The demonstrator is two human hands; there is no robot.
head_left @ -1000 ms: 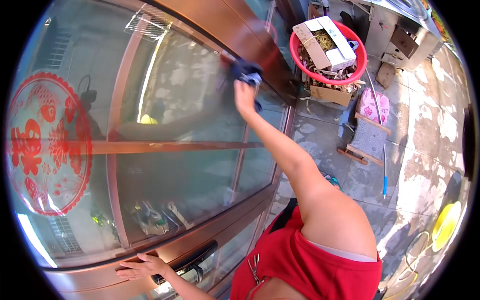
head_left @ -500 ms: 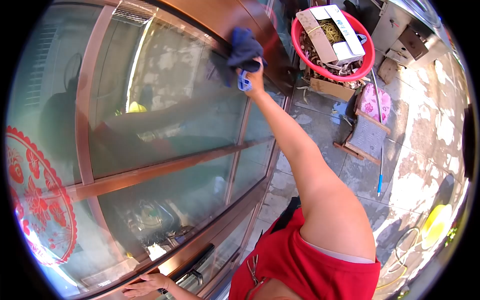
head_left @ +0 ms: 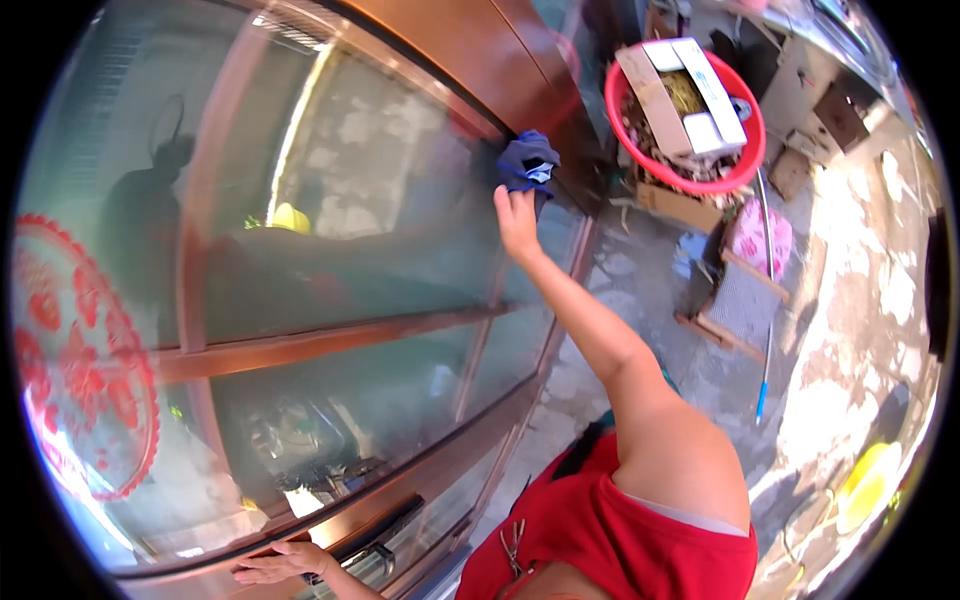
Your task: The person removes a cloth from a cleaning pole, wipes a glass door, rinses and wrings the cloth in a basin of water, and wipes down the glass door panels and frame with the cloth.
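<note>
My right hand (head_left: 517,220) reaches up along the glass door and is closed on a dark blue cloth (head_left: 528,162), which lies against the glass near the brown metal frame. Part of the fingers is covered by the cloth. Low on the left, my left hand (head_left: 278,563) rests flat with its fingers spread on the door's brown frame (head_left: 350,525), beside a black handle (head_left: 385,530). The glass pane (head_left: 350,270) between them shows reflections, and a round red paper decoration (head_left: 85,360) is stuck on it at the far left.
A red basin (head_left: 755,110) with an opened cardboard box (head_left: 655,100) stands at the upper right. Below it are a small low chair (head_left: 742,305), a pink patterned cushion (head_left: 765,238) and a pole with a blue end (head_left: 762,400). A yellow object (head_left: 868,487) lies at the right.
The cloth in my right hand has shifted right and down in view since half a second ago. My left hand stays on the frame. The camera view has also shifted a little.
</note>
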